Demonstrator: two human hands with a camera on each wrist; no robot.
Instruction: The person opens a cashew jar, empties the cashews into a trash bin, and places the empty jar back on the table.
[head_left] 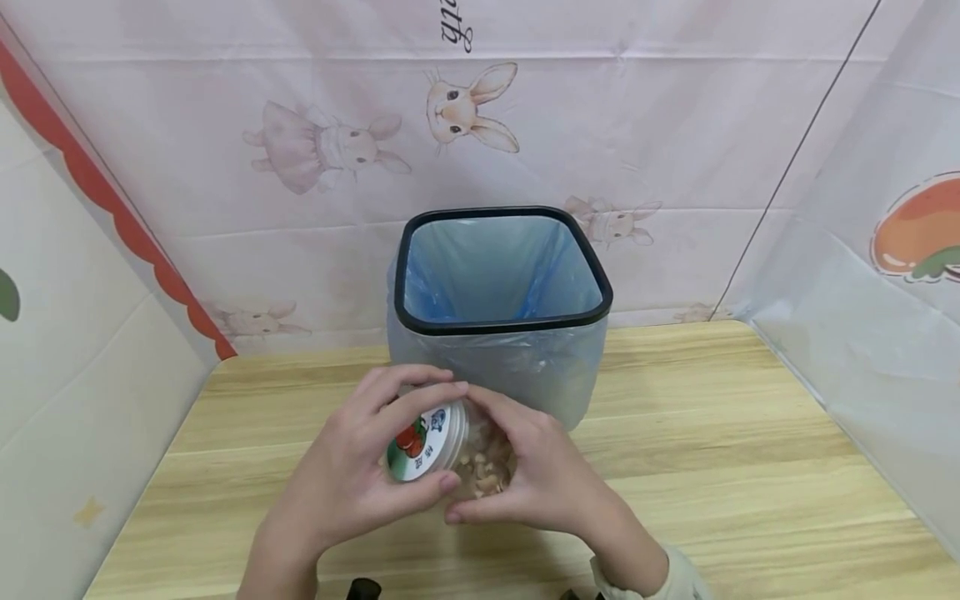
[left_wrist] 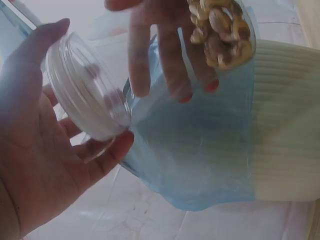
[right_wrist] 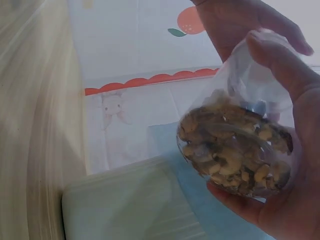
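From where I stand, the left hand (head_left: 352,462) grips a printed lid (head_left: 420,442) and the right hand (head_left: 551,467) wraps the tilted clear jar (head_left: 483,446) of nuts (right_wrist: 230,162), apparently steadying it over the surface (head_left: 720,450); behind stands a lined bin (head_left: 510,325).

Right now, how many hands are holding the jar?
2: the left hand at the printed lid, the right hand around the clear jar of nuts. No other hands show.
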